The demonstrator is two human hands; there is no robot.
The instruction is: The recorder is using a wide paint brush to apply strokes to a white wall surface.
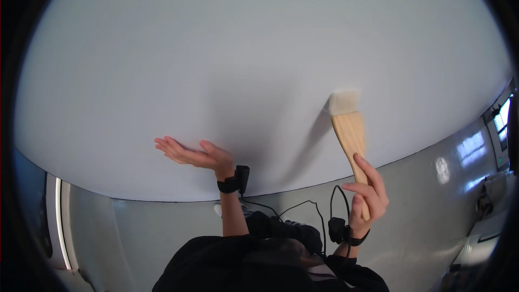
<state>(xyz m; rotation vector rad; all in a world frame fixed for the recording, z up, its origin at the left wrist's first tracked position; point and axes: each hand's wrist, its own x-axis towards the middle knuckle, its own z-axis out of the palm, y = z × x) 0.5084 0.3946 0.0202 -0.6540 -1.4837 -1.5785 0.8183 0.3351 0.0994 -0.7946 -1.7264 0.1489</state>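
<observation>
My right hand (368, 193) is closed round the handle of a flat wooden brush (350, 132). The brush points away from me, and its wide pale bristles (344, 103) are at the white surface (259, 38); whether they press on it I cannot tell. To the left, my left hand (195, 154) is held with its fingers stretched out and the palm turned up, holding nothing. It is over or beside the near part of the white surface; contact is not clear. Shadows of the brush and of me fall on the surface.
Each wrist wears a black strap with a small black device (337, 230), and a black cable (311, 202) loops between them. The white surface ends in a curved near edge above a grey floor (162, 224). Windows (503, 118) and some equipment (481, 243) stand at the right.
</observation>
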